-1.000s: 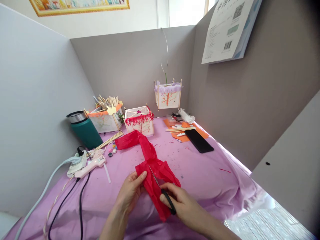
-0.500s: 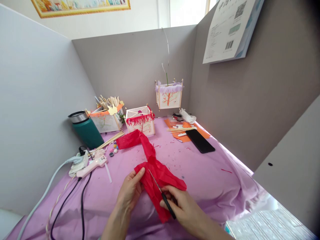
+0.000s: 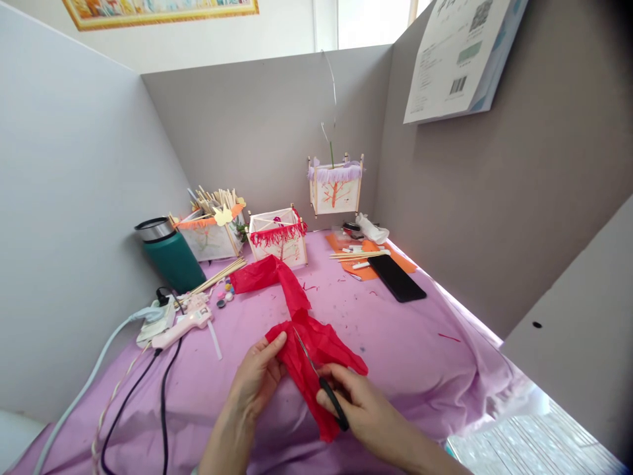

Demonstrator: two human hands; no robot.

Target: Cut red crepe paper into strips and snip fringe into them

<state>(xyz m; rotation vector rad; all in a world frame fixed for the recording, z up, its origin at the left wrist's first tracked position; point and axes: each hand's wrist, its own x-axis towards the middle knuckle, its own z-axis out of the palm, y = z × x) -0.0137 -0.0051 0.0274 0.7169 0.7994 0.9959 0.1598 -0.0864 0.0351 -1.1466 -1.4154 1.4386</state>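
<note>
At far left, a pink glue gun [image 3: 180, 328] lies on the purple-covered worktop [image 3: 435, 363], close beside a power strip [image 3: 144, 336], perhaps so its lead can reach. A green bottle [image 3: 175, 264] stands behind them, next to a paper-sided box [image 3: 210, 242] that keeps many thin sticks upright and gathered.

Nearer, the person's left hand [image 3: 260, 376] pinches the edge of a red sheet [image 3: 330, 343] between thumb and fingers, apparently to steady it. The sheet lies crumpled at the worktop's middle, one end trailing back towards a red-fringed frame [image 3: 277, 254], its lower part hanging between the hands. Scissors [image 3: 337, 407] slant over it, blades pointing away from the person; whether they have cut through is unclear. Beyond, a purple-fringed frame [image 3: 335, 195] hangs from a wire [image 3: 333, 86], off the surface.

The right hand [image 3: 361, 402] is closed around the scissors' black handles, likely for control. At right, a phone [image 3: 397, 278] lies partly over orange paper [image 3: 405, 264], well away from the blades.
</note>
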